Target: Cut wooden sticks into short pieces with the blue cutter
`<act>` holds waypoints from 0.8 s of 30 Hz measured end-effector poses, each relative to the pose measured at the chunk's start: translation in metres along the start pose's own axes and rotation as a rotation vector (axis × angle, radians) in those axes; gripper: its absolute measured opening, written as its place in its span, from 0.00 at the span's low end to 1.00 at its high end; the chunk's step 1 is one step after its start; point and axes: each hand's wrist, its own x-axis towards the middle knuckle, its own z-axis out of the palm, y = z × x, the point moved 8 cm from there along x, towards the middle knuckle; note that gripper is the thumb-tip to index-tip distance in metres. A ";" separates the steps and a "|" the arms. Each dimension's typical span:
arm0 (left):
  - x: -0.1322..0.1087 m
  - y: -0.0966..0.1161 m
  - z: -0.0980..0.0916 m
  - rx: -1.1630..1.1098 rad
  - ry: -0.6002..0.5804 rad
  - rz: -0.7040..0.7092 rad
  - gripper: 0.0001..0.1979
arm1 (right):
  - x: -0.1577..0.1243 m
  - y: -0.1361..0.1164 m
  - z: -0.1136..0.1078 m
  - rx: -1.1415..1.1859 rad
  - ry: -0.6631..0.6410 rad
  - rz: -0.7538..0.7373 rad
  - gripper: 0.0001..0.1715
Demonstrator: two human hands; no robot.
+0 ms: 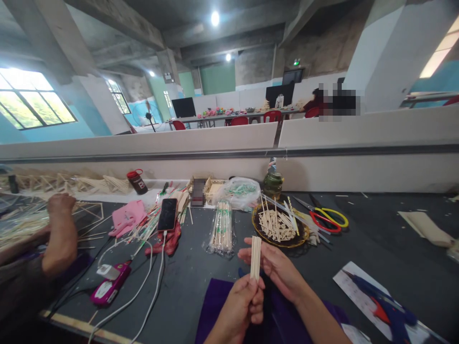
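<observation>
My left hand (pixel 241 306) is closed round the lower end of a small bundle of pale wooden sticks (pixel 256 255), which stands upright. My right hand (pixel 274 267) sits just behind the bundle, its fingers stretched out and touching the sticks' upper part from the right. Both hands hover over a purple cloth (pixel 215 306) at the near edge of the dark table (pixel 376 239). Beyond them lies a round tray of cut sticks (pixel 279 224) and a clear bag of long sticks (pixel 222 231).
Scissors with red and yellow handles (pixel 328 219) lie right of the tray. A blue and red glue gun (pixel 385 306) rests on paper at the near right. A phone (pixel 168 214), cables and a pink power bank (pixel 109 285) are left. Another person's arm (pixel 60 234) works at far left.
</observation>
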 end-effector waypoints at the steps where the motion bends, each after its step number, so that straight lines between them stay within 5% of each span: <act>1: 0.000 0.000 0.000 0.009 -0.002 0.002 0.19 | -0.001 0.000 0.000 -0.005 -0.007 0.006 0.27; 13: -0.002 -0.005 -0.005 0.241 0.003 0.086 0.23 | -0.004 0.015 0.003 0.007 0.000 -0.027 0.13; 18: -0.001 0.017 -0.014 0.477 0.074 0.273 0.24 | -0.005 0.016 0.006 -0.233 0.007 -0.065 0.18; 24: -0.011 0.040 -0.015 0.677 0.205 0.423 0.21 | -0.012 -0.002 0.027 -0.497 -0.068 -0.279 0.20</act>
